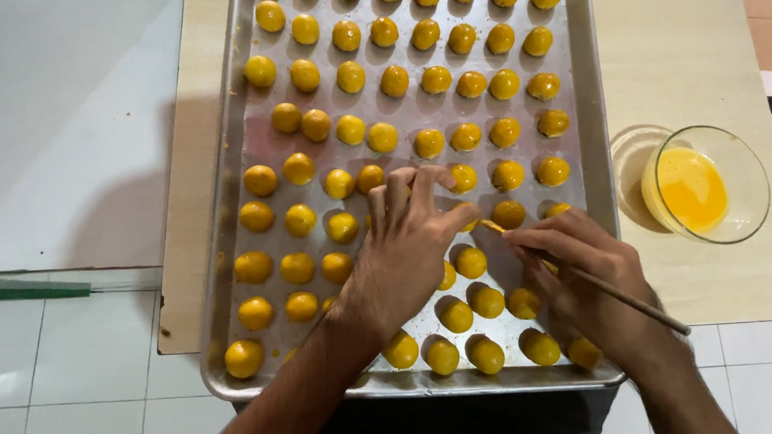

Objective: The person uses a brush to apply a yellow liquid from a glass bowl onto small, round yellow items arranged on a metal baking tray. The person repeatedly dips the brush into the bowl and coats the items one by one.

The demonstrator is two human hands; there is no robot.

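A metal baking tray (pixel 231 147) holds several rows of small round yellow glazed dough balls (pixel 382 137). My left hand (pixel 404 243) rests over the middle of the tray, fingertips pinching one ball that is mostly hidden. My right hand (pixel 586 274) grips a thin wooden brush (pixel 626 298); its tip (pixel 491 226) touches the spot beside my left fingers. Several balls lie hidden under both hands.
A glass bowl of yellow egg wash (pixel 704 184) stands right of the tray on a pale wooden board (pixel 678 42). The board lies on a white tiled floor (pixel 63 357). A white panel (pixel 43 126) lies to the left.
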